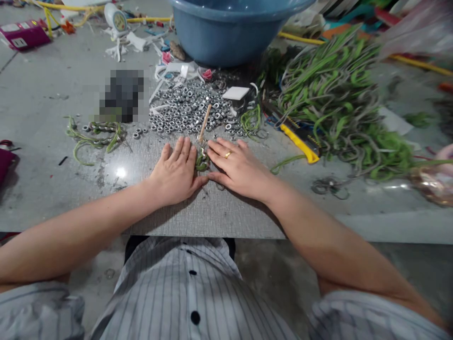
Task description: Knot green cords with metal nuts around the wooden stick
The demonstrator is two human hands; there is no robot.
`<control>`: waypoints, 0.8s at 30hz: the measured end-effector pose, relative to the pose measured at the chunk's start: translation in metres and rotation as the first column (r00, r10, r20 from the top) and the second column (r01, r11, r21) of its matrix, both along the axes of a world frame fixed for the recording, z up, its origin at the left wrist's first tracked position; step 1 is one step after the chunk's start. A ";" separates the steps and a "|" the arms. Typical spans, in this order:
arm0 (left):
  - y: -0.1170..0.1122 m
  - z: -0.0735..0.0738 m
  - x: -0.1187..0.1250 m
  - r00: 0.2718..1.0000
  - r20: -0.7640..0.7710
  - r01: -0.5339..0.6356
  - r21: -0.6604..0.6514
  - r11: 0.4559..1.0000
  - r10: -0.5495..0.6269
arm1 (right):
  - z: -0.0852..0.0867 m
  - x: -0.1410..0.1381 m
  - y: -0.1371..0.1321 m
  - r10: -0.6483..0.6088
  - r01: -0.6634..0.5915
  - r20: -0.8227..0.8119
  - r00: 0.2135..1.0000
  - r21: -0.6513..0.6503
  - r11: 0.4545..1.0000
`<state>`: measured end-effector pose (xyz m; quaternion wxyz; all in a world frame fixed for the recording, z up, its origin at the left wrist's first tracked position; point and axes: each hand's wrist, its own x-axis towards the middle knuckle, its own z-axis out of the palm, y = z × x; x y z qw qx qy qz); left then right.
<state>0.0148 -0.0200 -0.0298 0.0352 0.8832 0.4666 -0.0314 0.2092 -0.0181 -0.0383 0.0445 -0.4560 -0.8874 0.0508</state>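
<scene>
My left hand (177, 172) lies flat on the grey table (116, 208), fingers stretched forward and holding nothing. Opposite it, my right hand (239, 165) also rests flat, with a ring on one finger. The two thumbs meet or nearly meet at the front. Between the hands sits a small bundle of green cord with metal pieces (202, 160), partly hidden by my fingers. A thin wooden stick (205, 122) reaches from just beyond it into a pile of metal nuts (177, 111) that spreads past my fingertips.
Behind the nuts stands a blue basin (226, 35). A yellow utility knife (300, 144) lies right, beside a heap of green and grey cords (329, 94). More green cord with nuts (101, 134) lies left, near a blurred-out dark object (123, 94). Another person's hand (445, 158) shows far right.
</scene>
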 end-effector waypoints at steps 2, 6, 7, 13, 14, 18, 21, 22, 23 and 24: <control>0.002 -0.001 -0.001 1.000 -0.012 -0.009 -0.004 1.000 0.009 | -0.001 0.000 -0.001 -0.028 0.029 0.037 0.999 -0.021 0.999; 0.004 -0.001 -0.004 1.000 0.018 -0.023 0.036 0.999 0.022 | -0.004 -0.001 -0.005 -0.095 0.093 0.039 0.995 0.042 0.995; 0.004 -0.001 -0.005 0.999 0.028 -0.026 0.050 0.998 0.025 | -0.005 -0.001 -0.006 -0.113 0.111 0.036 0.993 0.065 0.992; 0.001 0.000 -0.007 0.999 0.039 -0.039 0.111 0.993 0.035 | -0.011 0.002 -0.008 -0.206 0.207 -0.023 0.978 0.194 0.959; 0.001 0.001 -0.008 0.999 0.026 -0.045 0.106 0.993 0.042 | -0.012 0.003 -0.007 -0.214 0.219 -0.043 0.976 0.210 0.953; 0.003 0.008 -0.011 0.996 -0.047 -0.078 0.073 0.994 0.082 | -0.015 0.008 -0.006 -0.244 0.265 -0.112 0.963 0.249 0.932; 0.004 0.011 -0.014 0.992 -0.076 -0.090 0.078 0.993 0.096 | -0.016 0.009 -0.006 -0.256 0.278 -0.117 0.960 0.267 0.923; 0.004 0.011 -0.014 0.992 -0.080 -0.089 0.085 0.992 0.095 | -0.017 0.010 -0.005 -0.258 0.279 -0.111 0.960 0.272 0.921; 0.003 0.011 -0.015 0.992 -0.082 -0.086 0.092 0.992 0.093 | -0.017 0.010 -0.005 -0.260 0.279 -0.105 0.960 0.276 0.920; 0.003 0.011 -0.015 0.992 -0.082 -0.083 0.101 0.991 0.091 | -0.018 0.011 -0.005 -0.263 0.281 -0.100 0.960 0.280 0.918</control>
